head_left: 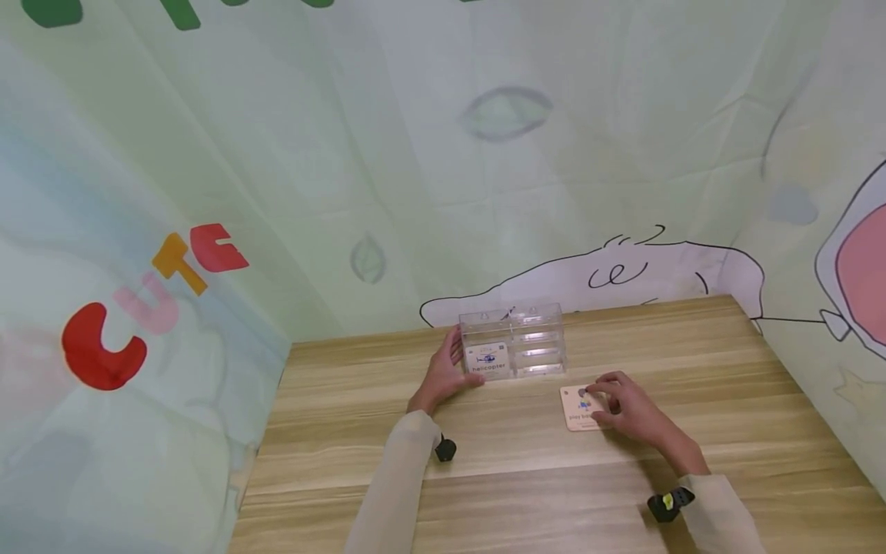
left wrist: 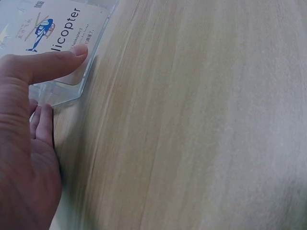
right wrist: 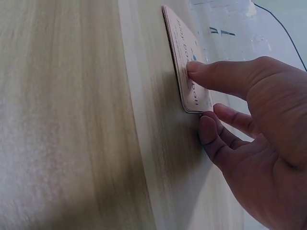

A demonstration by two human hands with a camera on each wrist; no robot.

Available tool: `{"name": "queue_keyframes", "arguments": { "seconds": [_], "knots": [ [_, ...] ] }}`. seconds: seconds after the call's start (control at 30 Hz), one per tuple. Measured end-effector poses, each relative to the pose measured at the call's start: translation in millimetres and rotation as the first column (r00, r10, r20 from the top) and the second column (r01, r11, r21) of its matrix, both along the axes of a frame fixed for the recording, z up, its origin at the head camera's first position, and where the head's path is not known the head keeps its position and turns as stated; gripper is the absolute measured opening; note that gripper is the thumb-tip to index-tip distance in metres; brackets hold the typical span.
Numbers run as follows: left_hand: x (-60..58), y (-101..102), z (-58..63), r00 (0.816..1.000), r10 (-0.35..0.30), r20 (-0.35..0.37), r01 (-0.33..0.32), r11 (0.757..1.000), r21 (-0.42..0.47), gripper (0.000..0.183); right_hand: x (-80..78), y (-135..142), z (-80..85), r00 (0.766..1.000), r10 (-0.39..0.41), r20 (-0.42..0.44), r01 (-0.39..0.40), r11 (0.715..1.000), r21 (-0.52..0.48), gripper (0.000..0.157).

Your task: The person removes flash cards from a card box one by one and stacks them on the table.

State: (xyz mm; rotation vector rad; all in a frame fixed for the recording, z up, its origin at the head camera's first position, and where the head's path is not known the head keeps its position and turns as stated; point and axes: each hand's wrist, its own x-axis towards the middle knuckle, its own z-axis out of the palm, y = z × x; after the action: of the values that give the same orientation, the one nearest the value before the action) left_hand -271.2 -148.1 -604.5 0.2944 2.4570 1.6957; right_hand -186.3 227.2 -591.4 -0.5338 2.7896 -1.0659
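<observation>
A clear plastic rack (head_left: 538,342) with two columns of compartments stands near the back of the table. A helicopter card (head_left: 487,358) shows through the front of its lower left part. My left hand (head_left: 446,373) grips the rack's left side, the thumb lying across its front and the other fingers around the side. To the right of the rack, a thin stack of pale pink cards (right wrist: 182,57) lies on the wood, the top one printed with a figure and "play ba…". My right hand (head_left: 633,412) holds this stack at its right side, thumb on the top face, fingertips at the edge.
The wood-grain table (head_left: 512,500) ends at the back against a printed cloth backdrop (head_left: 388,154), which also hangs along the left and right sides. Each wrist carries a small black camera, such as the right wrist camera (head_left: 666,505).
</observation>
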Motion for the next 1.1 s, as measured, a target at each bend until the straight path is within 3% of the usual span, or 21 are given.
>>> {"name": "queue_keyframes", "arguments": {
  "seconds": [0.2, 0.43, 0.83, 1.1],
  "knots": [
    [1.9, 2, -0.1, 1.000, -0.002, -0.015, 0.002, 1.000, 0.015, 0.115, -0.4, 1, 5.9, 1.000, -0.026, 0.009, 0.026, 1.000, -0.006, 0.048],
    [18.3, 5, 38.7, 1.000, -0.023, 0.003, 0.023, 0.999, 0.035, 0.110, -10.4, -4, 16.7, 0.998, -0.013, -0.065, 0.009, 0.998, -0.061, 0.047],
    [20.2, 5, 43.3, 1.000, -0.024, -0.005, 0.024, 0.999, 0.026, 0.109, -30.7, -29, 30.2, 0.984, 0.071, -0.160, -0.092, 0.988, -0.127, 0.046],
    [19.3, 4, 42.9, 1.000, -0.028, -0.006, 0.028, 0.999, 0.032, 0.108, -42.9, -58, 33.7, 0.982, 0.113, -0.150, -0.140, 0.973, -0.183, 0.045]
  ]
}}
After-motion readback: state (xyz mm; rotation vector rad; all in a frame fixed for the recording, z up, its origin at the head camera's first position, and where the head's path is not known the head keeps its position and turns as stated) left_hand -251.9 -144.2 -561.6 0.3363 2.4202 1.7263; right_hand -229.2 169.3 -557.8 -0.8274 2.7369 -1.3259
